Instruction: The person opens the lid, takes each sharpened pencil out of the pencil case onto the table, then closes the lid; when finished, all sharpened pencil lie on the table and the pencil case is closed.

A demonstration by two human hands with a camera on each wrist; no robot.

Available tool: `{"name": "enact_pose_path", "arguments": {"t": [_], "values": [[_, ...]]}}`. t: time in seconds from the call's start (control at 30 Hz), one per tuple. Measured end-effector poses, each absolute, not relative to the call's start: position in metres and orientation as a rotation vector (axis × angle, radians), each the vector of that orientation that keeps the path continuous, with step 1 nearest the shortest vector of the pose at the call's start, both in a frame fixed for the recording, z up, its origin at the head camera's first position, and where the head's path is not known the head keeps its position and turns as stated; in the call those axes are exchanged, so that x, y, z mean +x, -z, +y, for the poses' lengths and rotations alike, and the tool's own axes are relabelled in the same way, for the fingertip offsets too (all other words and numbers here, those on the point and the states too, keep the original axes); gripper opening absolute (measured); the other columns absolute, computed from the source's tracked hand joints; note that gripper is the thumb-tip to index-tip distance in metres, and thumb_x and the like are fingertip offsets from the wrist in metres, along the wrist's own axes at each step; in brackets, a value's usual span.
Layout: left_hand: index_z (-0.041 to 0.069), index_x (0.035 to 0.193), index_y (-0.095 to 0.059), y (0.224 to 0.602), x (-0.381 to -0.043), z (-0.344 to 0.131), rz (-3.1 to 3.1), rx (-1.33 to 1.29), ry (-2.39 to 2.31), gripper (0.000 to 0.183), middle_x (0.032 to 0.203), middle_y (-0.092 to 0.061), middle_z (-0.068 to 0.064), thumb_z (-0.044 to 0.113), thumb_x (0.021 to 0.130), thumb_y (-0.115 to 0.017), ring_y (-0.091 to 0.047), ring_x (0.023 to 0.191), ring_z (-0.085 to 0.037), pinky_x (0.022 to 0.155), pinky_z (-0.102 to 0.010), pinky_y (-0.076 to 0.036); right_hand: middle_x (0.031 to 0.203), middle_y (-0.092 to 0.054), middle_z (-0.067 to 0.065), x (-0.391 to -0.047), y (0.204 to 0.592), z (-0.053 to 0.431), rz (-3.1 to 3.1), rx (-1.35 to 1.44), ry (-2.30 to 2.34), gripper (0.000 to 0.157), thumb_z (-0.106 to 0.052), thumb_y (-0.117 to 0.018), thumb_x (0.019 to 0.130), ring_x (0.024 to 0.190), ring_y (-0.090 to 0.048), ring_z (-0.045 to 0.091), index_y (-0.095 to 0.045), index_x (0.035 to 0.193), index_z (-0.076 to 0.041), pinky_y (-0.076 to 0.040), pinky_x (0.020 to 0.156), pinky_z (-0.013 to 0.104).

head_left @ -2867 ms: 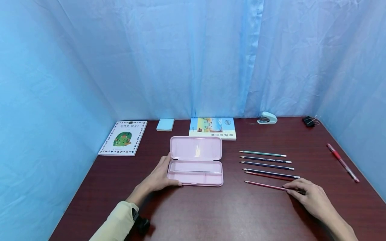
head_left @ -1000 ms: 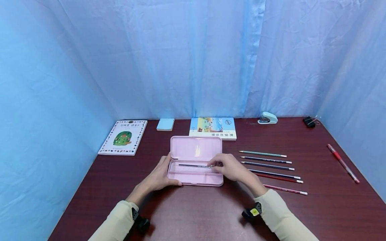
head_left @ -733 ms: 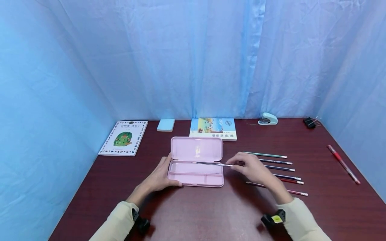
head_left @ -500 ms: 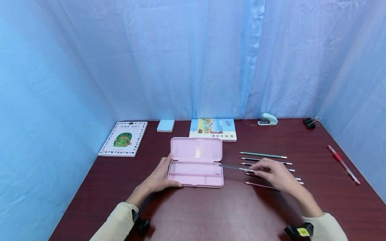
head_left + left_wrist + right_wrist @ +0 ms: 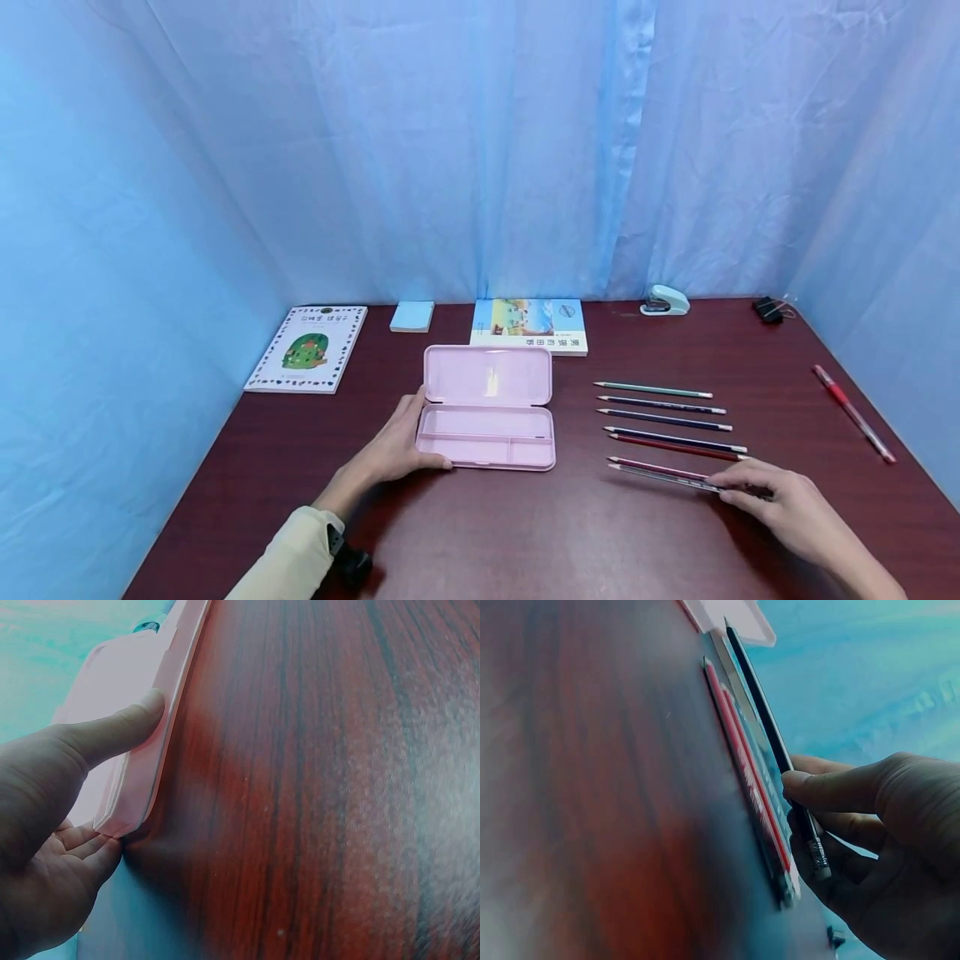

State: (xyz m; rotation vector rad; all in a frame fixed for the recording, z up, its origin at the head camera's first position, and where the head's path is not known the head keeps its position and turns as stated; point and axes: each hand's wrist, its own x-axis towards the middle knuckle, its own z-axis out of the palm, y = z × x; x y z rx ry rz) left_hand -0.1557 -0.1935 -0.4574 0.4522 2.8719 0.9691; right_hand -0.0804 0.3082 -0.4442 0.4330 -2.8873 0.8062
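Note:
A pink pencil case [image 5: 485, 422] lies with its lid raised in the middle of the table. My left hand [image 5: 393, 443] grips its left end, thumb along the front wall and fingers round the back corner; the left wrist view shows the thumb [image 5: 127, 729] on the pink wall. Over to the right, my right hand [image 5: 787, 507] pinches a dark pencil [image 5: 760, 697] near its eraser end, tip pointing at the case. It hangs just in front of a red pencil [image 5: 652, 467], nearly parallel to it. My fingers cover the red pencil's eraser end in the head view.
Behind the red pencil lie a dark red pencil [image 5: 675, 446], several dark blue pencils [image 5: 664, 419] and a green one [image 5: 652, 389]. A red pen [image 5: 853, 412], binder clip [image 5: 770, 311], stapler [image 5: 665, 301], two books [image 5: 528, 321] and a notepad [image 5: 412, 317] stand farther out.
My right hand had the dark pencil in the case's back compartment; it has lifted it out and carried it right, beside the red pencil. My left hand stays on the case.

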Motion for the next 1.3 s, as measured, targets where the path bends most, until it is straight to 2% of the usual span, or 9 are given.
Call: {"name": "enact_pose_path", "arguments": {"t": [0.07, 0.13, 0.37, 0.57, 0.67, 1.1, 1.3], "values": [[0.004, 0.148, -0.011, 0.458, -0.155, -0.194, 2.880, 0.455, -0.959, 0.124, 0.133, -0.036, -0.013, 0.046, 0.057, -0.084, -0.041, 0.117, -0.022, 0.100, -0.038, -0.034, 0.092, -0.063, -0.017, -0.076, 0.448, 0.313, -2.886, 0.421, -0.805, 0.023, -0.019, -0.074, 0.076, 0.090, -0.052, -0.009, -0.069, 0.092, -0.035, -0.041, 0.067, 0.013], [0.004, 0.147, -0.012, 0.458, -0.155, -0.194, 2.885, 0.456, -0.952, 0.123, 0.132, -0.036, -0.012, 0.046, 0.057, -0.084, -0.041, 0.116, -0.022, 0.100, -0.038, -0.034, 0.091, -0.063, -0.016, -0.073, 0.451, 0.317, -2.888, 0.428, -0.807, 0.024, -0.018, -0.074, 0.075, 0.084, -0.054, -0.007, -0.069, 0.091, -0.035, -0.042, 0.064, 0.016], [0.004, 0.148, -0.013, 0.458, -0.155, -0.193, 2.878, 0.456, -0.966, 0.122, 0.130, -0.038, -0.012, 0.044, 0.057, -0.085, -0.042, 0.115, -0.022, 0.100, -0.037, -0.034, 0.089, -0.064, -0.016, -0.070, 0.461, 0.321, -2.898, 0.413, -0.769, 0.027, -0.015, -0.076, 0.073, 0.082, -0.056, -0.006, -0.070, 0.090, -0.035, -0.045, 0.061, 0.020], [0.004, 0.148, -0.012, 0.459, -0.156, -0.194, 2.887, 0.463, -0.942, 0.123, 0.131, -0.037, -0.013, 0.046, 0.057, -0.084, -0.042, 0.116, -0.023, 0.099, -0.038, -0.034, 0.089, -0.063, -0.016, -0.071, 0.464, 0.321, -2.814, 0.453, -0.760, 0.032, -0.010, -0.077, 0.070, 0.079, -0.056, -0.005, -0.070, 0.089, -0.034, -0.037, 0.063, 0.008], [0.004, 0.148, -0.012, 0.459, -0.156, -0.194, 2.890, 0.467, -0.945, 0.123, 0.131, -0.038, -0.013, 0.046, 0.057, -0.084, -0.042, 0.116, -0.023, 0.099, -0.038, -0.035, 0.089, -0.063, -0.016, -0.072, 0.466, 0.321, -2.780, 0.472, -0.758, 0.033, -0.009, -0.078, 0.070, 0.078, -0.056, -0.005, -0.070, 0.090, -0.034, -0.035, 0.064, 0.007], [0.005, 0.148, -0.012, 0.457, -0.157, -0.194, 2.873, 0.457, -0.969, 0.122, 0.132, -0.036, -0.012, 0.046, 0.057, -0.084, -0.041, 0.116, -0.022, 0.100, -0.038, -0.034, 0.088, -0.061, -0.017, -0.074, 0.466, 0.316, -2.733, 0.534, -0.651, 0.038, -0.004, -0.080, 0.064, 0.077, -0.055, -0.003, -0.070, 0.089, -0.032, -0.035, 0.064, 0.008], [0.006, 0.148, -0.013, 0.458, -0.156, -0.194, 2.864, 0.436, -0.979, 0.123, 0.134, -0.035, -0.012, 0.048, 0.057, -0.084, -0.041, 0.117, -0.022, 0.100, -0.039, -0.034, 0.089, -0.059, -0.018, -0.083, 0.450, 0.298, -2.759, 0.536, -0.608, 0.035, -0.006, -0.078, 0.068, 0.076, -0.053, 0.000, -0.069, 0.090, -0.031, -0.040, 0.064, 0.018]]}}
